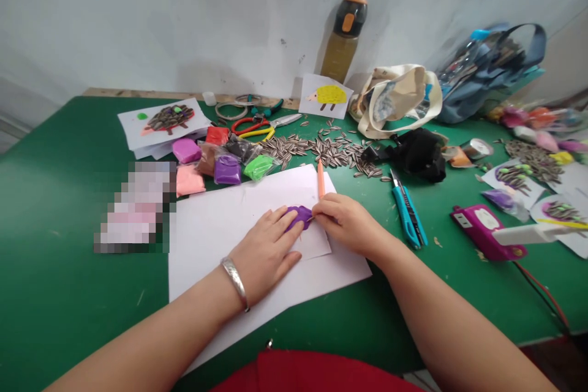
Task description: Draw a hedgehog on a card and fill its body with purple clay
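My left hand (264,248), with a silver bangle at its wrist, lies flat on white paper. Its fingertips rest on a flat patch of purple modelling clay (301,216), partly covering it. The clay sits on a small white sheet (316,246) atop a larger one (202,263). From the right, my right hand (342,220) pinches a slim orange stick-like tool (320,179). One end sticks up beyond the fingers, and a thin tip appears to touch the clay's right edge. My fingers hide the tool's middle.
Packets of coloured clay (227,169) and scattered sunflower seeds (331,150) lie beyond the paper. Scissors (261,127) are behind them. A blue utility knife (408,211) and a magenta device (487,233) lie to the right. A bottle (342,43) stands against the wall.
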Tool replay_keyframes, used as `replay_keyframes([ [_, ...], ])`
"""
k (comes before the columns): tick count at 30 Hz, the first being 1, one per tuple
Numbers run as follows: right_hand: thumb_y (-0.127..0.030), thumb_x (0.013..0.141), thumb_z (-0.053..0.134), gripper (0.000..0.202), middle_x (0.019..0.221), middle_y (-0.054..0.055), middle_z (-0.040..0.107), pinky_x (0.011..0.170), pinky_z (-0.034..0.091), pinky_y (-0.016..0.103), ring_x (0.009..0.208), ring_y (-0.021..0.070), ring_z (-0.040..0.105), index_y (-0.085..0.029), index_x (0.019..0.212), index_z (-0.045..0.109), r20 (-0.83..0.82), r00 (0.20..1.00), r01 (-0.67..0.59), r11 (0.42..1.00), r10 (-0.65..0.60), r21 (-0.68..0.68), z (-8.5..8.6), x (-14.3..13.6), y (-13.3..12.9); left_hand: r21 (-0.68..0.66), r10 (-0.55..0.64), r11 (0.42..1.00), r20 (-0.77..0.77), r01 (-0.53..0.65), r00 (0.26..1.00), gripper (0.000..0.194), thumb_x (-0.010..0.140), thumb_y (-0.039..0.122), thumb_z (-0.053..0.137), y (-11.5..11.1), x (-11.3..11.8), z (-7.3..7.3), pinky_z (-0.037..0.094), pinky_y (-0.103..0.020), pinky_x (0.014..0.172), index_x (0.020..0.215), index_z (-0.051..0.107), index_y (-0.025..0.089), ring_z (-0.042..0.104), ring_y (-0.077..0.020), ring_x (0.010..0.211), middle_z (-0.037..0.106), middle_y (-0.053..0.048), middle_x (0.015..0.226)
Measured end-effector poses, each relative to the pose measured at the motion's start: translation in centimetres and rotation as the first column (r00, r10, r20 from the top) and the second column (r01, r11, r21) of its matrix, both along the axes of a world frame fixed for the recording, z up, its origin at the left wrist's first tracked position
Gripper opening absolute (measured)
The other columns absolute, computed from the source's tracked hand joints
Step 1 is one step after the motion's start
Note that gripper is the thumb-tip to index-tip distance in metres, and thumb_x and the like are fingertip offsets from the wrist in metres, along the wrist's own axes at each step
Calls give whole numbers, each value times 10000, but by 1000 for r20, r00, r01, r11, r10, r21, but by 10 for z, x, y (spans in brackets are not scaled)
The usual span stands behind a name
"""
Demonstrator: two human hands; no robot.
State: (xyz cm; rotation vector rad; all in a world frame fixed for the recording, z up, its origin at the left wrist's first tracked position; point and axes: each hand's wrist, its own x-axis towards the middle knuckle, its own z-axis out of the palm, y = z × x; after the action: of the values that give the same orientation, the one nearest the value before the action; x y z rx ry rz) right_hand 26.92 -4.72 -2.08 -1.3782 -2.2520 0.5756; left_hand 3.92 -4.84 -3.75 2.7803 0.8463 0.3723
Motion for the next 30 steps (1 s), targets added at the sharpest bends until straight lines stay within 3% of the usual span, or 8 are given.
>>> replay_keyframes([
  [15, -92, 865, 514, 178, 804, 38, 617, 707, 431, 261, 767, 157, 575, -188, 825, 658, -27, 995, 95, 995, -95, 14, -2, -2, -1, -12, 1, 1000, 3, -1, 1000, 427, 967, 325, 427, 0, 0, 0, 307, -539, 1123, 1341, 492, 130, 357, -312, 1375, 469, -164, 1432],
  [30, -111, 889, 484, 193, 801, 51, 606, 709, 417, 273, 777, 169, 556, -179, 827, 654, 42, 999, -6, 999, 4, 32, 2, -3, -4, -15, -1, 1000, 17, 1, 1000, 428, 970, 338, 421, 0, -1, -3, 307, -542, 1123, 1352, 480, 154, 350, -301, 1381, 475, -150, 1429],
])
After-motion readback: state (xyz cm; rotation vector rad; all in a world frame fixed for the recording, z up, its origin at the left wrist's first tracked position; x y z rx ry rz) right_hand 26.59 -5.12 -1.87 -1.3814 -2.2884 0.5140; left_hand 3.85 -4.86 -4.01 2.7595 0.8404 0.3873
